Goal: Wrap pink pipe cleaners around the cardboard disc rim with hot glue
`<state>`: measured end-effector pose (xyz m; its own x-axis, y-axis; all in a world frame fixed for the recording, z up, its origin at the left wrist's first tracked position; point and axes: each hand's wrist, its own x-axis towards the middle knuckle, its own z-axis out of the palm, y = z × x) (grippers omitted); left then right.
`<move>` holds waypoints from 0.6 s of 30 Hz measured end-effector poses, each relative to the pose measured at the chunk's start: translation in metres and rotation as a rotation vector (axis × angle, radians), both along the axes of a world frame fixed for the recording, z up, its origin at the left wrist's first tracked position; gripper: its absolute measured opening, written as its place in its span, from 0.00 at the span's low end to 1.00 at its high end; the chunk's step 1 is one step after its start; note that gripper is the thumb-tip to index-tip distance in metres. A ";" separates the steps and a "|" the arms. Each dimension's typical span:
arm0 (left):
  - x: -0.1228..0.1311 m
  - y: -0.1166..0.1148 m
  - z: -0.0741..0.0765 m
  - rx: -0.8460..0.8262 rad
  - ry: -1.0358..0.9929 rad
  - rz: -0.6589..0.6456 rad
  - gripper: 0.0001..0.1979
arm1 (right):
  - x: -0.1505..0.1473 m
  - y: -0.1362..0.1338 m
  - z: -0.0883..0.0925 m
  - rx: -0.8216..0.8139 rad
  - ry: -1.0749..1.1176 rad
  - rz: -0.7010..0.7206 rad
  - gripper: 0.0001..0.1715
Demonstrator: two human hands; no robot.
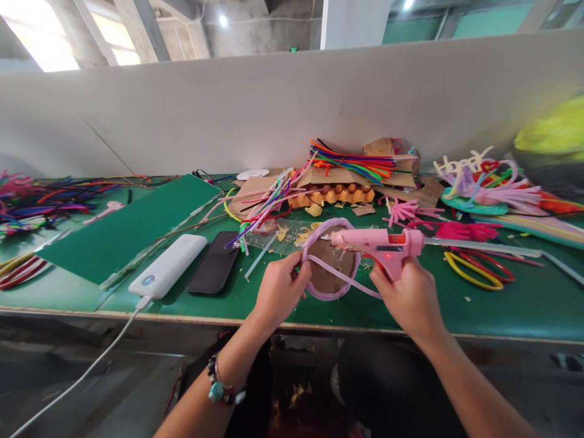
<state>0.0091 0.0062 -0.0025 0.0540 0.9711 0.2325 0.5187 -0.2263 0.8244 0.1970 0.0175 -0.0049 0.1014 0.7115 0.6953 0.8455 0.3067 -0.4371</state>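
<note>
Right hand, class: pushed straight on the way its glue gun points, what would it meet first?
The glue gun nozzle would most likely meet the left rim of the pink pipe-cleaner ring held by the left hand; depth is unclear.

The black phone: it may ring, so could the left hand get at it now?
Probably yes: the phone lies flat just left of the left hand, with only a thin stick on the table between. But that hand's grip is on the pink loop, which it must drop first.

Head camera, facing forward-down over green table (524, 310) (close, wide-angle); edges seemingly distorted.
</note>
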 end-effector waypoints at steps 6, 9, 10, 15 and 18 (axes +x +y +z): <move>0.000 0.000 0.000 -0.005 0.003 -0.001 0.11 | 0.000 0.000 0.000 0.021 -0.017 0.012 0.08; 0.000 0.001 0.001 -0.003 0.002 -0.003 0.11 | 0.001 0.001 0.000 0.035 -0.024 0.011 0.08; 0.000 0.001 0.001 -0.003 0.001 -0.003 0.11 | 0.001 0.001 0.000 0.037 -0.023 0.008 0.08; 0.000 0.000 0.000 0.003 0.002 -0.010 0.11 | 0.002 0.002 0.001 0.022 -0.012 -0.019 0.08; 0.000 0.000 -0.001 -0.002 0.006 -0.015 0.12 | 0.003 0.003 0.001 0.013 -0.005 -0.035 0.08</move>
